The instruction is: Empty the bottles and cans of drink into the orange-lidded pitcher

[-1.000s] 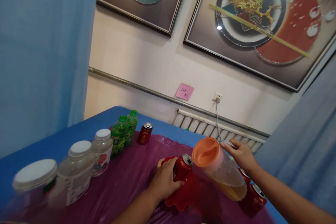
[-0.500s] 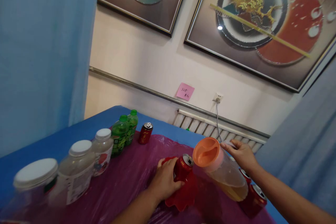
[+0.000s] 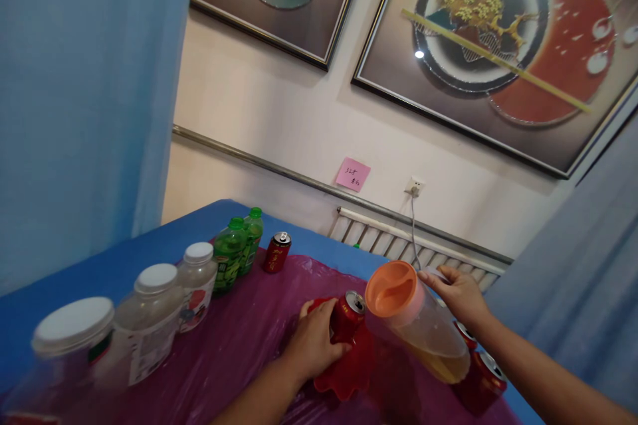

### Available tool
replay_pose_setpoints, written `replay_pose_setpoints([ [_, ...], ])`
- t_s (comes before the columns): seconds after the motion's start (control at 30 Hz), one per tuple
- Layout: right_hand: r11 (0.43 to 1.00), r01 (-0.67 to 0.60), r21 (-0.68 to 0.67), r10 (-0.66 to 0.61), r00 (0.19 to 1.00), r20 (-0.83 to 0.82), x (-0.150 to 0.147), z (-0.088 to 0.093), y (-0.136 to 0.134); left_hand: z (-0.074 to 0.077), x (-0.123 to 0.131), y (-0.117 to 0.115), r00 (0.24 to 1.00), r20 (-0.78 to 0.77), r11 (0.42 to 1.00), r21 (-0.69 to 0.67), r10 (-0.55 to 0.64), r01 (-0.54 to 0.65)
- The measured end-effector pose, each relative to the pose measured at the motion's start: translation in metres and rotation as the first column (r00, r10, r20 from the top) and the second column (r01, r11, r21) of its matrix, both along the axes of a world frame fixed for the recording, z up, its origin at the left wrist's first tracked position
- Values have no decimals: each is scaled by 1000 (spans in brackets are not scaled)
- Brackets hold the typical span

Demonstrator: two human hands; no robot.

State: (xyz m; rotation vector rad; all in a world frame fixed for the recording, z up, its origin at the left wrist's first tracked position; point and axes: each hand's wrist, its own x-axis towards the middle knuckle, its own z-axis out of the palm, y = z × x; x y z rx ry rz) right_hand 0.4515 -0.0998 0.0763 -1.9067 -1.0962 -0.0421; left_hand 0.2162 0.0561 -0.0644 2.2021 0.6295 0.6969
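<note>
My left hand is wrapped round a red can, whose top is open. Under that can lies a red scalloped dish. My right hand grips the handle of a clear pitcher with an orange lid. The pitcher leans to the left, its lid close beside the can's top, and yellowish liquid lies low inside it. No stream between pitcher and can can be made out. Behind the pitcher, partly hidden, stand more red cans.
White-lidded jars line the left side, followed by green bottles and another red can. Purple plastic sheeting covers part of the blue table. A radiator is on the wall behind.
</note>
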Motion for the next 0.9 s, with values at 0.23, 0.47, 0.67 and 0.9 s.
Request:
replay_pose_setpoints([
  [0.23,1000,-6,-8,6,1000,2,-1,1,0,0,0,0,1000,3,1000,10,-10,10],
  [0.47,1000,-2,-3,2,1000,21,-2,2,-1,4,-2,-2,1000,14,1000,9,-10,10],
  [0.67,1000,-12,-11,12,1000,16,-3,2,-1,4,-2,-2,1000,12,1000,3,-8,8],
  [0.9,1000,-9,-15,9,999,34,-2,2,0,5,-2,-3,1000,4,1000,0,-11,11],
])
